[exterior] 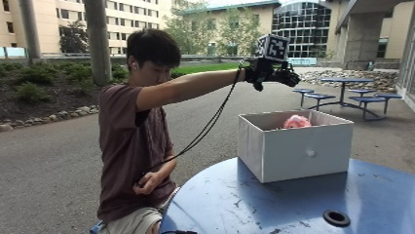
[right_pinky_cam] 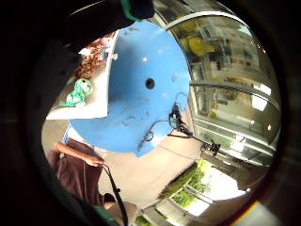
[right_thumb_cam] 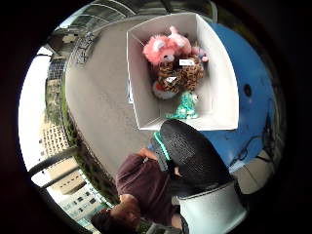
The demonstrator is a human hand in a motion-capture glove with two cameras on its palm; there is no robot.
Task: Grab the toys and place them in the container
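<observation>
The step in hand looks like the tail of a drop: the toys sit in the container and none shows on the blue bench point(exterior: 272, 204) around it, so the task seems close to done — though the bench is not seen whole. Taking the white container point(exterior: 295, 148) as the landmark and going near to far: nearest is the bare bench top in front of it, with a dark hole point(exterior: 336, 217) in the surface; the box stands on the bench, open-topped. Inside, in the thumb-side view, a small green toy point(right_thumb_cam: 185, 108) lies against the wall on the person's side, a leopard-spotted toy point(right_thumb_cam: 179, 77) sits beyond it at the middle, and a pink plush point(right_thumb_cam: 163, 48) lies at the far end; from outside only the pink top peeks over the rim. High above the box and well apart from it hangs the gloved right hand point(exterior: 271, 73), the arm stretched out level from the shoulder. No toy shows in the grip, but I cannot tell whether its fingers are straight or curled. The next move, I judge, calls for bringing the hand down and checking the bench beside the container for any toy left — if none, nothing remains.
</observation>
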